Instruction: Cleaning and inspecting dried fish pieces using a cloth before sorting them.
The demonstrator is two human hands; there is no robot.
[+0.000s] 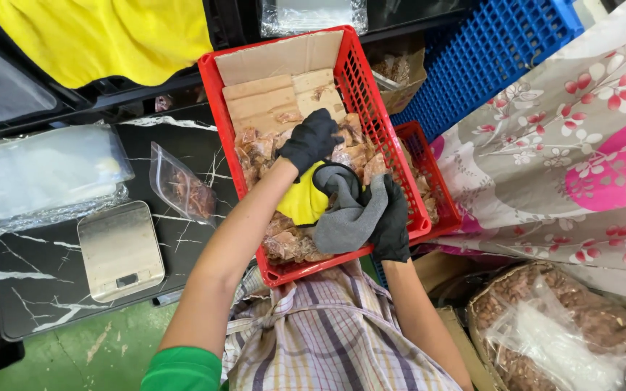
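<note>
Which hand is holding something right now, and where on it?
The right hand grips a grey cloth at its right edge. The left hand rests on the snack packets, holding nothing visible.

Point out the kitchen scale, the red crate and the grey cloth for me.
kitchen scale (119, 248): head view, middle of its steel platform.
red crate (378, 123): head view, its right mesh wall.
grey cloth (349, 217): head view, the folded middle, held by the right hand (394, 221).

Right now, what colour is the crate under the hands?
Red crate, seen best in the head view.
</note>
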